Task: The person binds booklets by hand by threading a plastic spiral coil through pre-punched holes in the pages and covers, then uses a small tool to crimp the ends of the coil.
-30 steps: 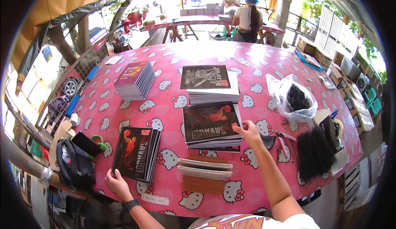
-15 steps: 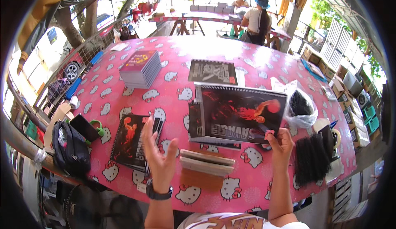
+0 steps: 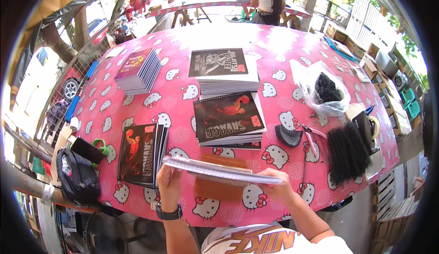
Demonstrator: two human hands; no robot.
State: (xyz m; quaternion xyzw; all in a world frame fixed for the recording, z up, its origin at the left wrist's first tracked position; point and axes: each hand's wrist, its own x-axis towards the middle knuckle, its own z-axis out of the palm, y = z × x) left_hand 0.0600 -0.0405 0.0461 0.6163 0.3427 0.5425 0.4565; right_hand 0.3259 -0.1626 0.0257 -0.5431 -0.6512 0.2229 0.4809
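Note:
A spiral notebook is held nearly edge-on above the near part of the table, so its cover is hidden. My left hand grips its left end; my right hand grips the right end. Partly hidden under the notebook lies a brown wooden block. Just beyond it sits a stack of black-covered spiral notebooks with a red basketball player on top. Left of my left hand, a second pile of the same notebooks lies turned sideways.
Farther back are a pile of dark-covered notebooks and a purple-covered stack. On the right lie pink-handled pliers, a dark grey curved piece, black binding coils and a plastic bag. A black bag sits at left.
My right hand has brought the notebook down and nearer, tipping it from cover-facing to edge-on. My left hand, open and free before, has closed on its left end.

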